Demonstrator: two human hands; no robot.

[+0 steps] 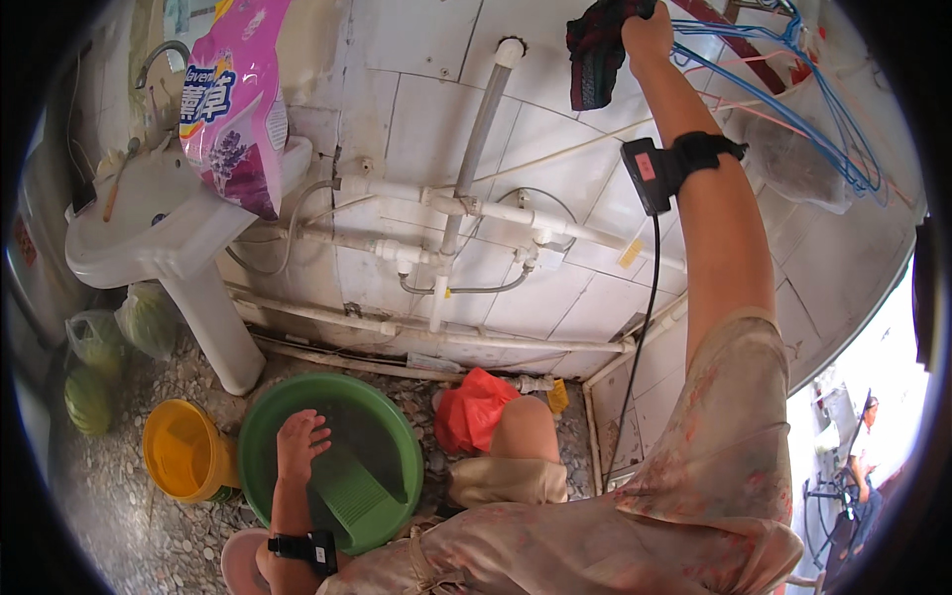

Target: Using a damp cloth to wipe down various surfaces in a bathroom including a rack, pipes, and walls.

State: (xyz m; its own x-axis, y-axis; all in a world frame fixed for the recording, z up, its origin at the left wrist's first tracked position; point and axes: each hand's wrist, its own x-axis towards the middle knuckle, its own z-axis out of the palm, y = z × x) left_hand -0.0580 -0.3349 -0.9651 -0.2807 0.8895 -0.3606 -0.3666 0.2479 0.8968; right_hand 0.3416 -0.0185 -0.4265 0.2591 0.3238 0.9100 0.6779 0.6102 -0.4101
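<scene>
My right hand (649,36) is raised high at the upper right, closed on a dark cloth (595,61) with red and green in it. The cloth hangs down beside the hand; whether it is a garment, I cannot tell. Just right of that hand are several blue wire hangers (788,84). My left hand (297,446) is low, over the green basin (412,446), with its fingers apart and nothing in them. A green washboard (352,494) slants inside the basin, which seems to hold dark water.
A yellow bucket (183,451) stands left of the basin. A white pedestal sink (164,253) bears a pink detergent bag (243,119). Pipes (476,129) run along the tiled wall. A red plastic bag (474,412) lies near my knee. Bagged melons (149,322) sit under the sink. Another person (861,456) is outside.
</scene>
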